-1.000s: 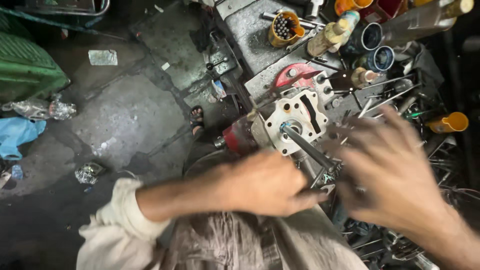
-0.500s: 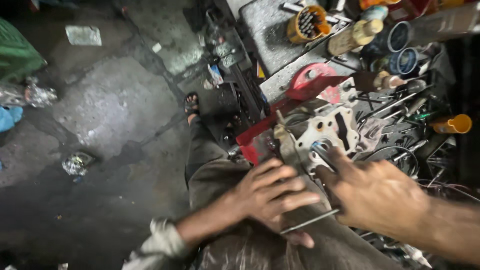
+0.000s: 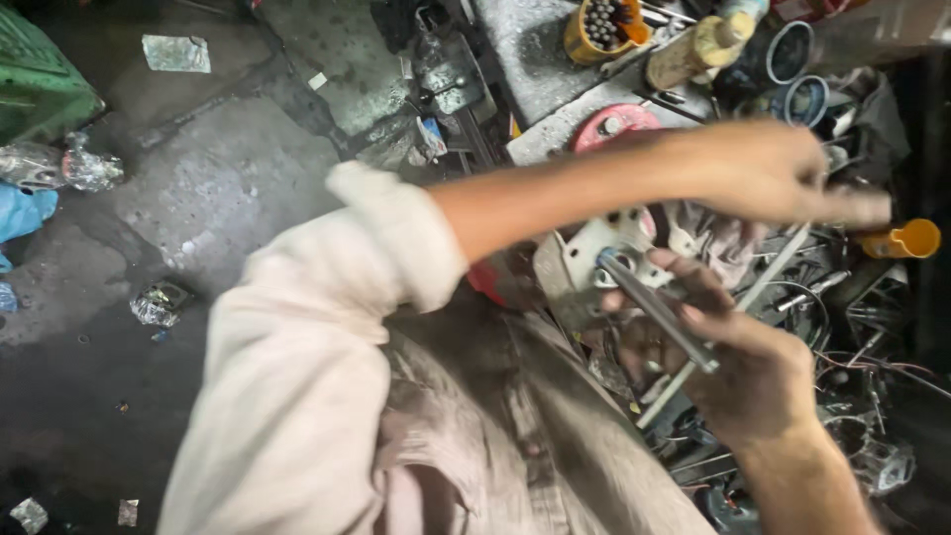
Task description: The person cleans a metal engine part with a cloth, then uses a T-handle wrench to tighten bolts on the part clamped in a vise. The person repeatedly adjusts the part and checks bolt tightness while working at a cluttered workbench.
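My left hand (image 3: 768, 173) reaches across to the right, its sleeved arm crossing the view. It grips the top end of a thin metal rod (image 3: 778, 267) that slants down to the left behind my right hand. My right hand (image 3: 758, 372) is shut on a thick steel shaft (image 3: 654, 307). The shaft's upper end sits at the centre hole of a pale metal housing plate (image 3: 573, 266). That plate rests on my lap, by a red part (image 3: 485, 282). A pinkish rag (image 3: 718, 243) lies just behind the plate.
A grey bench (image 3: 535, 59) at the top carries a yellow cup of bolts (image 3: 599, 25), a bottle (image 3: 693, 50), blue rings (image 3: 804, 99) and a red disc (image 3: 614, 124). An orange cup (image 3: 906, 240) and tangled wires (image 3: 862, 386) lie at right. Litter dots the concrete floor (image 3: 198, 198).
My left hand has lifted off my lap and swung up and to the right with the thin rod. My right hand has dropped lower and now holds the thick shaft.
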{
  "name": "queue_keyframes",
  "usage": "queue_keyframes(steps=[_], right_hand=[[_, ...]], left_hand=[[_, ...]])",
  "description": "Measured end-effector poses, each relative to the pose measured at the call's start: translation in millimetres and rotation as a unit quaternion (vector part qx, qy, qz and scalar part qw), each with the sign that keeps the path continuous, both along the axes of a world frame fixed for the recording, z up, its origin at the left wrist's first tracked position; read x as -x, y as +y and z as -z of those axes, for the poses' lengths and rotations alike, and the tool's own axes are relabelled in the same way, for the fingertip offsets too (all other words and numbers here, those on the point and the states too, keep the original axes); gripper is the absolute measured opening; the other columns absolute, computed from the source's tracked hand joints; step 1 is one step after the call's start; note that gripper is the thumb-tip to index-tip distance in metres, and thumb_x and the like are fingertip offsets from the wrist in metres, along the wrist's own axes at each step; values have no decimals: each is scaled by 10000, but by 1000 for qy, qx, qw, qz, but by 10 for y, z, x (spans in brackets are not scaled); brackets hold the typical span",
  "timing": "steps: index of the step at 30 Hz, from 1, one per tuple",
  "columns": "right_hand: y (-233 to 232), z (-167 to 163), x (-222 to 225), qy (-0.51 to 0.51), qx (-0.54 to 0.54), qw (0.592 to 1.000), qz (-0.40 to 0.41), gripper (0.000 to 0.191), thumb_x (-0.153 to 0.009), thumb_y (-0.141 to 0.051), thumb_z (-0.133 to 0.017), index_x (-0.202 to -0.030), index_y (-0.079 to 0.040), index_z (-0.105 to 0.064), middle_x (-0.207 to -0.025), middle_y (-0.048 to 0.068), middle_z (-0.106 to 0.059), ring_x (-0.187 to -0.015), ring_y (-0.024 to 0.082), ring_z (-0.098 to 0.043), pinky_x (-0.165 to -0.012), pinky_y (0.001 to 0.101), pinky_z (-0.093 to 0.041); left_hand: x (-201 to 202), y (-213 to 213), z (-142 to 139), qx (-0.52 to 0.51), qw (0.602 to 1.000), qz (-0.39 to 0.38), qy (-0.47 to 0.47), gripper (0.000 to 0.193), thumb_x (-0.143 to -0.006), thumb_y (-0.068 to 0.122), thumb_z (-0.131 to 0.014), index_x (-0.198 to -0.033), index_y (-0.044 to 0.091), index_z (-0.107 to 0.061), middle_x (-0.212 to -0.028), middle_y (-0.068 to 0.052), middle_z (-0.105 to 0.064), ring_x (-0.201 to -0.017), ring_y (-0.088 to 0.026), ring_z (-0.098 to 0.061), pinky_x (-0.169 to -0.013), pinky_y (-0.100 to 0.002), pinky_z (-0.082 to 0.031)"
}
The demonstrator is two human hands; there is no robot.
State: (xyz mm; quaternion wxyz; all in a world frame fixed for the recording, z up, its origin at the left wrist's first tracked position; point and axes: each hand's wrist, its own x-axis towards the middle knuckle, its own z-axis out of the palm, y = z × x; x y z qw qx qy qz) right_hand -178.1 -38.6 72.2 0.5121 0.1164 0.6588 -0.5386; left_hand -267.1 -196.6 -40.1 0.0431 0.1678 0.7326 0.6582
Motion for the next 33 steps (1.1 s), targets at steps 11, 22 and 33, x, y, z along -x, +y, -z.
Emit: queue_keyframes(steps=[11,22,33], right_hand=[[-160,-537,100,613,-117,334,-706,813,-618,-264,-791,-1389,-137,-569,-1318,165,-604,-1209,308,-609,-1124,583,-410],[-821,-143,43,245,-291,228,-896,926,-746,-523,-826,-1495,-147,-434,-1543,274,-389,-782,256,-750,-606,325,-633],[-69,164,59,69,-105,984,-128,422,-892,-192,-641,-1265,-32,-524,-1116,223,-589,-628,160,-539,-513,282,-426]], left_hand=[[-2432,229,-480,137,988,20,-64,706,-1054,523,-362,-583,44,-579,-474,-130,-550,-399,-299,-579,-465,-460,-505],[-2765,270,302,71,862,-442,237,674,-855,666,-781,-1227,119,-653,-1144,-75,-654,-1067,-290,-609,-904,-468,-494],[-283,-118,221,-83,971,-93,204,778,-976,858,-365,-983,182,-751,-849,24,-764,-724,-127,-746,-685,-382,-616]])
